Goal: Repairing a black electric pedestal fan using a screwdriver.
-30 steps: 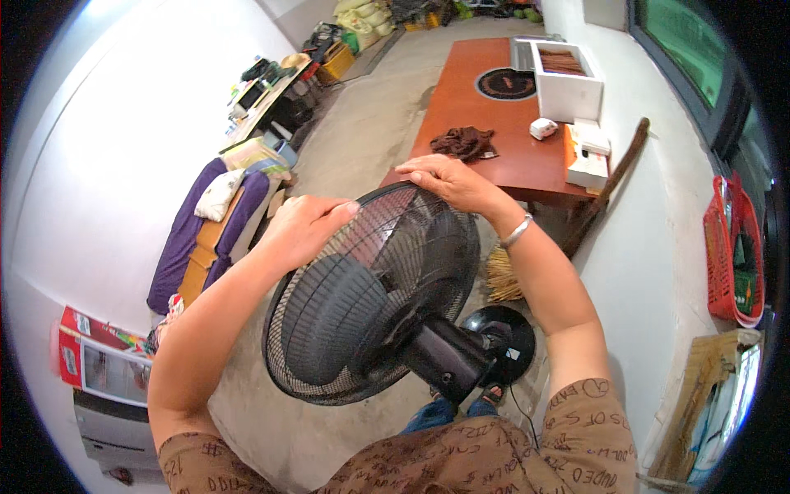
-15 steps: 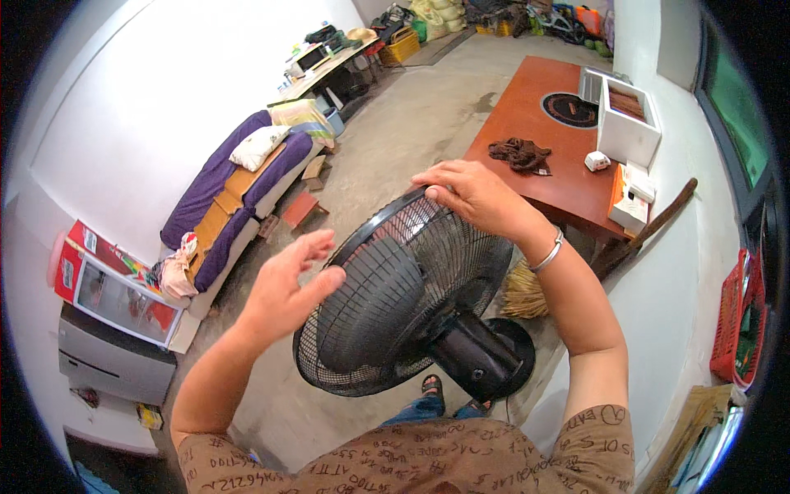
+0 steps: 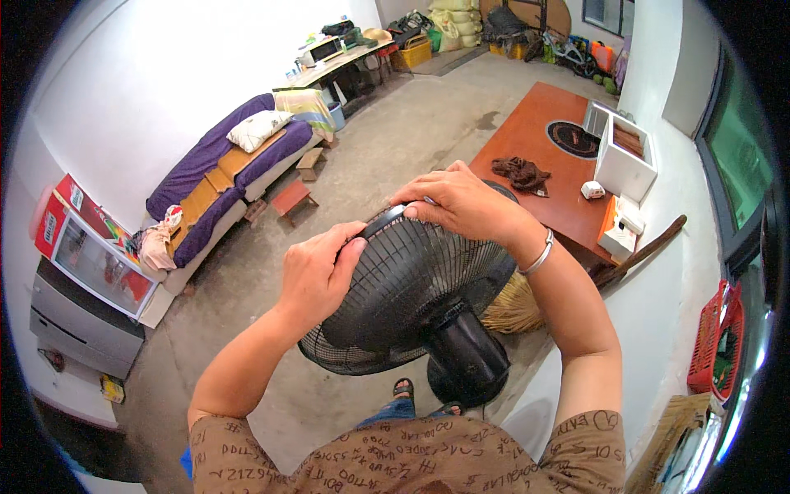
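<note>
Black fan [image 3: 407,288], frame centre: round wire cage [image 3: 387,276], fine curved ribs, glossy rim [image 3: 383,220]. Left hand [image 3: 319,272], right hand [image 3: 461,204]: fingers curled over upper rim, gripping.

- Fan [image 3: 383,284]: black, centre of the frame.
- Shirt [image 3: 403,461]: brown, patterned with dark lettering, lower edge.
- Surface [image 3: 518,136]: reddish brown, upper right.
- Cloth [image 3: 518,171]: dark brown, upper right.
- Sofa cover [image 3: 193,156]: purple, left.
- Pillow [image 3: 257,128]: mostly white, upper left.
- Broom [image 3: 514,308]: straw yellow, right of centre.
- Bracelet [image 3: 539,254]: silver.
- Basket [image 3: 704,342]: red, far right.
- Jeans [image 3: 385,412]: blue, lower centre.
</note>
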Action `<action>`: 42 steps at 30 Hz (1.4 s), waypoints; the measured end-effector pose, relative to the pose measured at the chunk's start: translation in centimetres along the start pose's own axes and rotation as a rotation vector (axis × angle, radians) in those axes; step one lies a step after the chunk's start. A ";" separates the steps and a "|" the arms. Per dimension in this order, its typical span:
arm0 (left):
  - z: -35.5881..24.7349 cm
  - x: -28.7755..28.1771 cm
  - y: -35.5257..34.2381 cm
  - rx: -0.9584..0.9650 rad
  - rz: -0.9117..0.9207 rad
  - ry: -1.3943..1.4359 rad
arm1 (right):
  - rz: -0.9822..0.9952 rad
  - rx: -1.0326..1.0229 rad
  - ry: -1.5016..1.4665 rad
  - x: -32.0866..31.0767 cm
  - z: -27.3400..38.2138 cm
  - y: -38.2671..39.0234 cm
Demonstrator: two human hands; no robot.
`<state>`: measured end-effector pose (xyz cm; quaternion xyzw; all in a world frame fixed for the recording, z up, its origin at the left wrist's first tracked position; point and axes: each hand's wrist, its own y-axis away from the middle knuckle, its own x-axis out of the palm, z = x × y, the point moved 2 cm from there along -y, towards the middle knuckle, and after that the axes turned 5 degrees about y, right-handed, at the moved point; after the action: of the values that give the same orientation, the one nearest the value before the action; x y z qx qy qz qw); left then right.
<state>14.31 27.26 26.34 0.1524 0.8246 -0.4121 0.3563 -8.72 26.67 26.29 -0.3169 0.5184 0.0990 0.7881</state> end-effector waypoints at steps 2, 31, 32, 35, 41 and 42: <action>0.2 0.0 -0.3 0.012 -0.012 0.012 | -0.025 0.005 -0.016 0.1 -0.2 0.0; 1.5 1.3 -1.0 -0.038 0.006 0.161 | -0.735 -0.778 -0.882 -8.0 15.4 14.2; 1.5 1.2 -0.9 -0.084 0.031 0.205 | -0.843 -0.857 -0.859 -7.8 16.4 14.3; 1.9 1.1 -0.8 -0.110 0.010 0.202 | -0.725 -0.632 -0.785 -8.5 17.4 15.5; 1.8 1.1 -0.9 -0.111 0.016 0.216 | -0.721 -0.712 -0.795 -8.1 17.4 15.6; 1.8 1.0 -0.9 -0.107 0.024 0.225 | -0.722 -0.710 -0.789 -7.9 17.5 15.7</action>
<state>13.90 25.25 25.45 0.1883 0.8783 -0.3434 0.2743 -6.67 50.80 31.62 -0.6529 -0.0142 0.1020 0.7504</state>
